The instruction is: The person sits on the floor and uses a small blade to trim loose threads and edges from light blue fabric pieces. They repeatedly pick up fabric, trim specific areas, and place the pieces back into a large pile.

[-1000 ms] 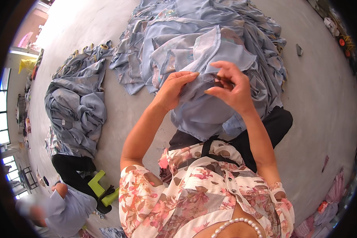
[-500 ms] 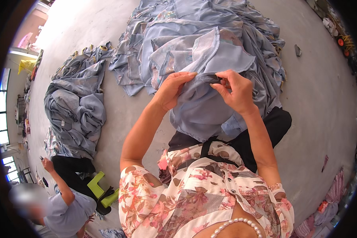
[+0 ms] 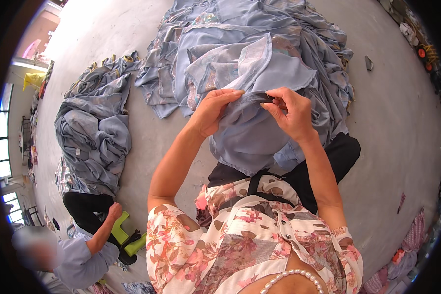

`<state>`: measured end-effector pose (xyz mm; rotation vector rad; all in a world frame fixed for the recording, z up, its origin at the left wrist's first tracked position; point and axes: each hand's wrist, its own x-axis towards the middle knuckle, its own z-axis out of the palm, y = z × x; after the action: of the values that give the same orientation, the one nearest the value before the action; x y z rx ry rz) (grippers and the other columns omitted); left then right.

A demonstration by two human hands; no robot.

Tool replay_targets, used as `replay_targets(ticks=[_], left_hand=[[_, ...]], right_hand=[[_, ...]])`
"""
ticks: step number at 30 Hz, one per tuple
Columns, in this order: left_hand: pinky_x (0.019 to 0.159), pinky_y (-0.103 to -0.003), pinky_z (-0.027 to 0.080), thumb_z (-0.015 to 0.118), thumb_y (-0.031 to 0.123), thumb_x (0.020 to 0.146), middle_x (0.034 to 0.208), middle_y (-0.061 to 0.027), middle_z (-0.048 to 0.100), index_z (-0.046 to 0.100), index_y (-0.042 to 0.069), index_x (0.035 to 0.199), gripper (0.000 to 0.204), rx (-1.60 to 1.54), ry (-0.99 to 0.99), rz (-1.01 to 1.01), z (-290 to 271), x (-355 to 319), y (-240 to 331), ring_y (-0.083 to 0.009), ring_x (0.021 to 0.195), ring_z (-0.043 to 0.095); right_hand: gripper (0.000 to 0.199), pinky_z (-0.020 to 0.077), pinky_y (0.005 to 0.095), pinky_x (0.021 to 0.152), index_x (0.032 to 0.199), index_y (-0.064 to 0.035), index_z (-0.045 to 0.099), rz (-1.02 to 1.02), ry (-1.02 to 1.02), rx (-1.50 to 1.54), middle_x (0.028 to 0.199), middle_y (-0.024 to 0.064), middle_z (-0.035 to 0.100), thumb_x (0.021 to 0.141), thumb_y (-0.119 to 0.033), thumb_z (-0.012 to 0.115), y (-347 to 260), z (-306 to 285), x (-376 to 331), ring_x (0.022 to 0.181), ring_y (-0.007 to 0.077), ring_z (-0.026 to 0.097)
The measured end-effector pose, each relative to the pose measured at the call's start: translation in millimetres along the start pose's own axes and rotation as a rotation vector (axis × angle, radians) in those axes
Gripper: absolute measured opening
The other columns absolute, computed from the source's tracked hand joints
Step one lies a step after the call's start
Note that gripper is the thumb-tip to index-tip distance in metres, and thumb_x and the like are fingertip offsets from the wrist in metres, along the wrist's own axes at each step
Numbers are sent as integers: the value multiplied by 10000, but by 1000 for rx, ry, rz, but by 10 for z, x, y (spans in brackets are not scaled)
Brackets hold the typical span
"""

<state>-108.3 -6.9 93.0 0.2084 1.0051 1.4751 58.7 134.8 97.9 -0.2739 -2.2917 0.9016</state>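
Note:
A blue-grey fabric piece hangs over my lap, its hemmed edge raised in front of me. My left hand is closed, with thumb and fingers pinching that edge. My right hand is closed around small dark thread snips, mostly hidden by the fingers, right beside the same edge. Beyond both hands spreads a large pile of blue-grey cloth, with patterned and sheer parts among its folds.
A second heap of blue-grey cloth lies on the grey floor to the left. At lower left a co-worker sits by a lime-green stool. Checked cloth is at lower right, and a small dark scrap lies at upper right.
My hands stay almost in place; the dark blades by my right fingers show less than before. The co-worker's raised hand has come down toward the knee.

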Motion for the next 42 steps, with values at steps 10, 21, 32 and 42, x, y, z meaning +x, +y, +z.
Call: replay_targets(ticks=[10,21,32,42], left_hand=[[637,-206,529,571,149,903,880,-49,676,647,2,1005,194,12,-2,-12,-3,10,10,-72,709,632],[663,-208,517,568,168,909,880,-53,673,643,-5,1011,215,35,51,-2,38,-37,12,-79,729,629],[682,-212,507,479,300,963,895,-75,659,629,-48,1029,385,142,6,44,189,-127,112,-88,744,614],[710,-226,516,427,372,975,939,-99,655,604,-53,1105,479,300,-29,129,161,-119,73,-108,796,629]], right_hand=[[238,440,264,496,881,-64,604,-94,50,-23,643,35,571,743,-193,750,28,71,9,531,154,548],[235,473,241,522,900,-38,599,64,-139,266,688,48,601,766,-163,745,-282,-194,-3,568,119,572],[297,453,246,513,920,-25,579,135,-148,122,663,33,592,769,-214,753,-214,-22,-13,561,98,560],[156,373,182,508,835,-2,599,467,-198,501,648,3,568,773,-79,720,-442,52,15,555,32,463]])
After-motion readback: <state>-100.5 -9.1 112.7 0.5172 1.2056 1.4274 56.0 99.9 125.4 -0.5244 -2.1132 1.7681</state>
